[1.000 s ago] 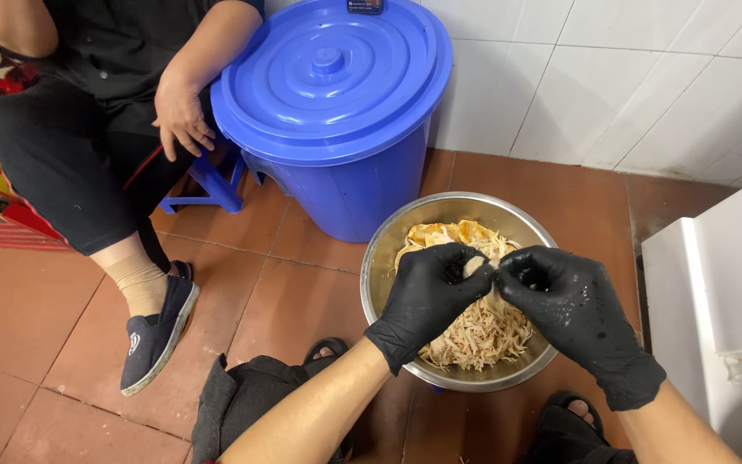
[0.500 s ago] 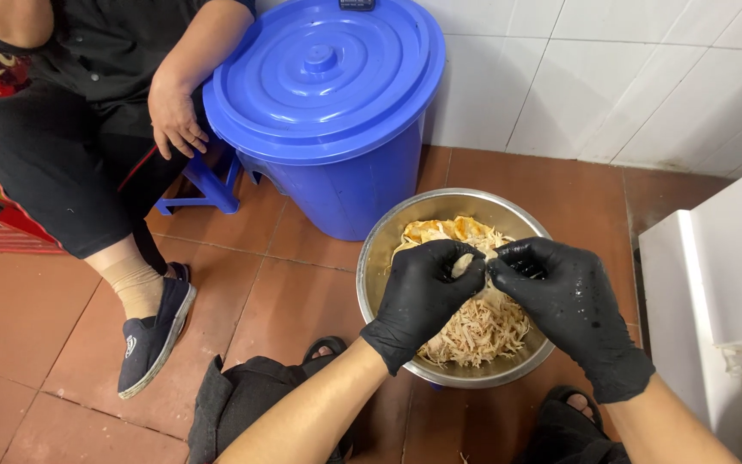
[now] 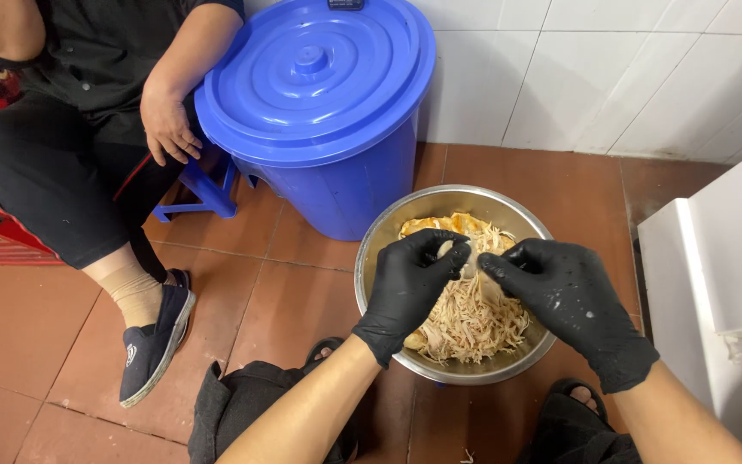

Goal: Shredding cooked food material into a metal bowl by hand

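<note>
Both my hands wear black gloves and hover over a steel bowl (image 3: 384, 242) on the floor. The bowl holds pale shredded meat (image 3: 474, 322) with a few larger yellowish pieces at its far side. My left hand (image 3: 410, 288) and my right hand (image 3: 564, 296) pinch the same small pale piece of meat (image 3: 467, 260) between their fingertips, above the middle of the bowl.
A blue lidded bucket (image 3: 319, 94) stands just behind the bowl. A seated person in dark clothes (image 3: 88, 146) is at the left on a blue stool (image 3: 203, 193), one shoe (image 3: 155, 344) on the brown tile floor. A white cabinet (image 3: 723, 275) stands at the right; a white tiled wall is behind.
My hands have stayed together over the bowl, still working the same piece of meat. The view has shifted slightly; the seated person has barely moved.
</note>
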